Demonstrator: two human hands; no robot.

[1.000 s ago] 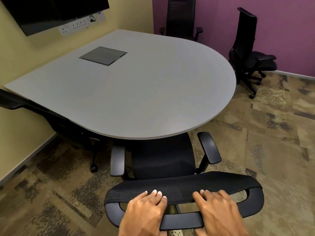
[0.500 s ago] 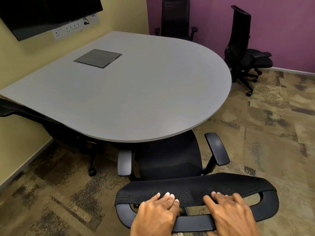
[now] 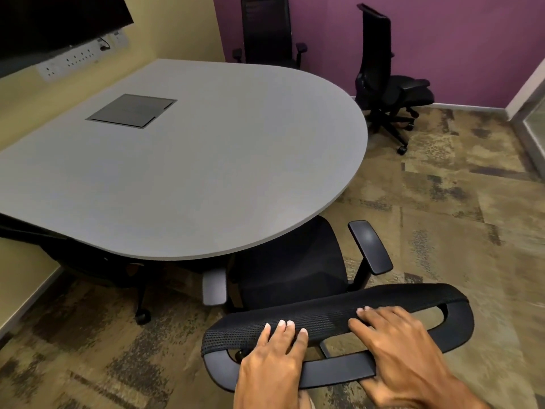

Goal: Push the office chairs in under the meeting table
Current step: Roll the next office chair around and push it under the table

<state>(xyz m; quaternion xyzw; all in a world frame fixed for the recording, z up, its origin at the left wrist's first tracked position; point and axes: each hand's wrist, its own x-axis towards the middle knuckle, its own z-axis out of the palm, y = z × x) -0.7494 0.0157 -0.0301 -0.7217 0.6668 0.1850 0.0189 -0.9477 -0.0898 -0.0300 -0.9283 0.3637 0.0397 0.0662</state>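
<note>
A black mesh office chair (image 3: 295, 270) stands at the near edge of the grey meeting table (image 3: 206, 160), its seat partly under the tabletop. My left hand (image 3: 274, 355) and my right hand (image 3: 401, 346) both rest on the top of its backrest (image 3: 413, 299), fingers curled over the mesh rim. Another black chair (image 3: 383, 87) stands away from the table at the far right, turned sideways. A third chair (image 3: 265, 31) sits at the table's far side by the purple wall. A fourth chair (image 3: 88, 255) is tucked under the table on the left.
A yellow wall with a socket strip (image 3: 82, 59) and a dark screen (image 3: 53, 22) borders the table's left side. A flush grey cable hatch (image 3: 132, 110) is set in the tabletop. Patterned carpet (image 3: 442, 216) stretches to the right; a glass partition frame (image 3: 528, 107) stands at the far right.
The view has shifted left, so the chair and my hands sit further right in frame. The chair seems to have gone slightly further under the table, its left armrest close to the edge.
</note>
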